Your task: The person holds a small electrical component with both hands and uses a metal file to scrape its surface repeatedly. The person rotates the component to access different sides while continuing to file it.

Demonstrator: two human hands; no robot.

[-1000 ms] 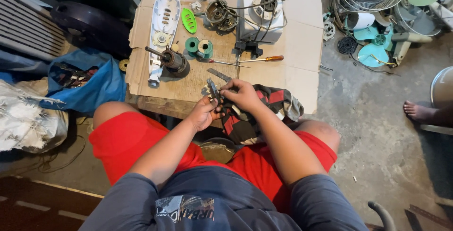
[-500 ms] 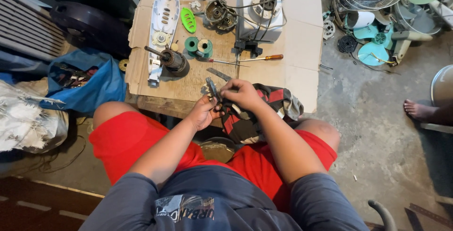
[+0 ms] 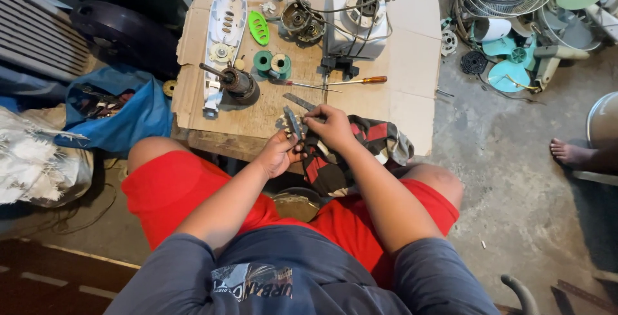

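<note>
My left hand (image 3: 278, 151) and my right hand (image 3: 331, 125) meet at the near edge of a low cardboard-covered table (image 3: 412, 64). Together they grip a small dark metal part with a flat blade-like piece (image 3: 293, 120) sticking up between them. Under my right hand a red, black and grey cloth (image 3: 380, 140) hangs over the table edge onto my lap. What the fingers pinch exactly is too small to tell.
On the table lie a motor rotor with shaft (image 3: 237, 85), a long white fan casing (image 3: 222, 35), a green oval piece (image 3: 258, 27), two green spools (image 3: 271, 63), screwdrivers (image 3: 357, 81) and a white wired motor housing (image 3: 355, 14). Blue bag (image 3: 125, 112) left; fan parts (image 3: 515, 70) and another person's bare foot (image 3: 570, 153) right.
Both hands stay at the table edge on the small part, with only slight shifts of the fingers. Nothing else has moved.
</note>
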